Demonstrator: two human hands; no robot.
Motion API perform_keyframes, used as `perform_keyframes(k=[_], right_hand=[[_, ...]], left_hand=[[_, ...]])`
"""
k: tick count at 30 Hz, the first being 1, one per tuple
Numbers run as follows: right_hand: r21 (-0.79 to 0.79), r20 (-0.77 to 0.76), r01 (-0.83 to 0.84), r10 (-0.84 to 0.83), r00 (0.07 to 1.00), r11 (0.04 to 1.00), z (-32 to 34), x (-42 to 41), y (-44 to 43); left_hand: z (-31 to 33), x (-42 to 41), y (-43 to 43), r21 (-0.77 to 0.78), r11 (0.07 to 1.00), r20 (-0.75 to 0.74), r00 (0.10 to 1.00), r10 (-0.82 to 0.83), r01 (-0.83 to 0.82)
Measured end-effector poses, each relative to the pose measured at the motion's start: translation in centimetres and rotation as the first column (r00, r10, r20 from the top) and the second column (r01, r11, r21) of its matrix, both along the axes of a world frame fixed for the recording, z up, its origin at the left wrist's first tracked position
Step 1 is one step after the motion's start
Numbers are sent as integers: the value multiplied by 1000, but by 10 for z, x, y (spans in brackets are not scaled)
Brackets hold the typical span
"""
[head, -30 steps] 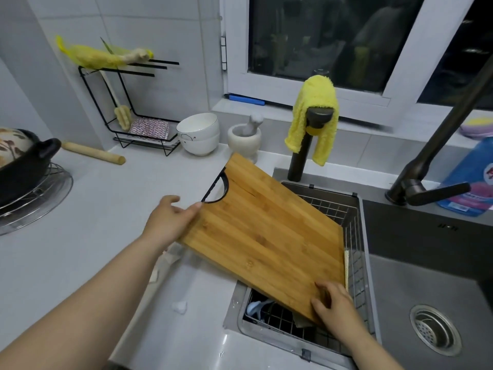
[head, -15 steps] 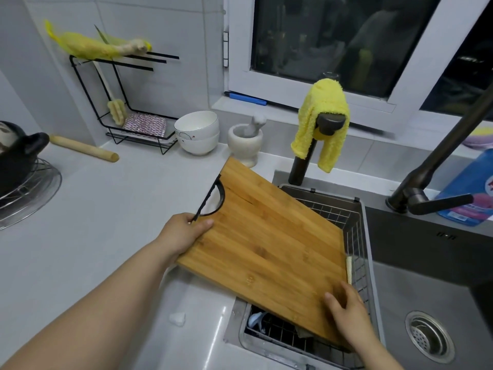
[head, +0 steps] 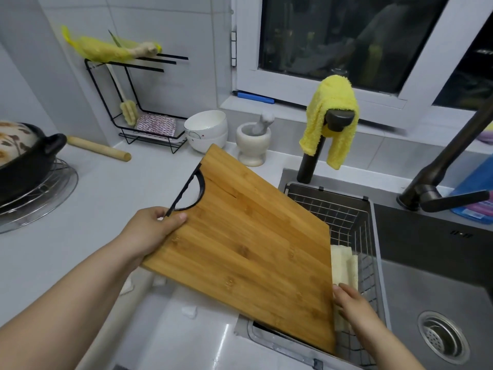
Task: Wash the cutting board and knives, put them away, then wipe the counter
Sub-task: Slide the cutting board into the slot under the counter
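Rectangular bamboo cutting board (head: 248, 244) with black half-moon handle sits mid-frame, tilted. Handle end is up at 10 o'clock over the white desk (head: 93, 209); low corner at 5 o'clock is down inside the steel wire basket (head: 346, 209) hung in the grey steel sink (head: 440, 284). Left hand (head: 152, 231) grips the 9 o'clock edge by the handle, thumb on top, fingers under. Right hand (head: 354, 305) is at the 4 o'clock edge, fingers half hidden; can't tell if they hold board or cloth. Basket holds a pale yellow folded cloth (head: 344, 265); the rest is hidden under the board. Board looks stiff, fairly heavy, probably slippery when wet. Best held two-handed by opposite edges.
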State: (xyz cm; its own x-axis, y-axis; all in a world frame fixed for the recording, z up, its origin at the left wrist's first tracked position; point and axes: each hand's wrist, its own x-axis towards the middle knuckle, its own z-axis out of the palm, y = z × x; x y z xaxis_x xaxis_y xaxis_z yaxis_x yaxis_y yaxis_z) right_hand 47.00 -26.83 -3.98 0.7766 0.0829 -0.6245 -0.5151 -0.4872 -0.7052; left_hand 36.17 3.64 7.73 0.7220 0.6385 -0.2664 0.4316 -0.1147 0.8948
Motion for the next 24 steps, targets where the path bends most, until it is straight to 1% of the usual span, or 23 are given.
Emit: perform_keyframes(k=[2,5,8,11,12,15,18,22,24], right_hand=[[93,-88,30,-22,996,995,3,1,6],[139,-107,37,-22,994,990,9,3,15],[210,-188,110,-70,980,972,20,3,18],[238,-199,180,-133,971,955,29,7,15],[254,-187,185,-140,972,949,33,7,14],[267,-101,116,-92,991,957,49,6,7],[298,20,17,-24,1000,955,63,0,6],[338,143,-108,63,988,935,74,-12,22],[341,187,-213,156,970,916,78,-23,39]], left_hand=[[3,-9,3,15,999,4,1000,29,-29],[0,-23,6,2,997,21,997,78,-78],[-4,-32,5,-7,991,32,991,132,-132],[-7,-42,0,-18,983,41,982,183,-183],[-7,-46,-2,-24,980,40,979,199,-198],[-3,-63,-10,-47,966,67,964,259,-256],[5,-90,-19,-4,944,98,939,330,-331],[11,-146,-27,37,887,125,883,452,-460],[9,-182,-33,47,839,116,837,535,-543]])
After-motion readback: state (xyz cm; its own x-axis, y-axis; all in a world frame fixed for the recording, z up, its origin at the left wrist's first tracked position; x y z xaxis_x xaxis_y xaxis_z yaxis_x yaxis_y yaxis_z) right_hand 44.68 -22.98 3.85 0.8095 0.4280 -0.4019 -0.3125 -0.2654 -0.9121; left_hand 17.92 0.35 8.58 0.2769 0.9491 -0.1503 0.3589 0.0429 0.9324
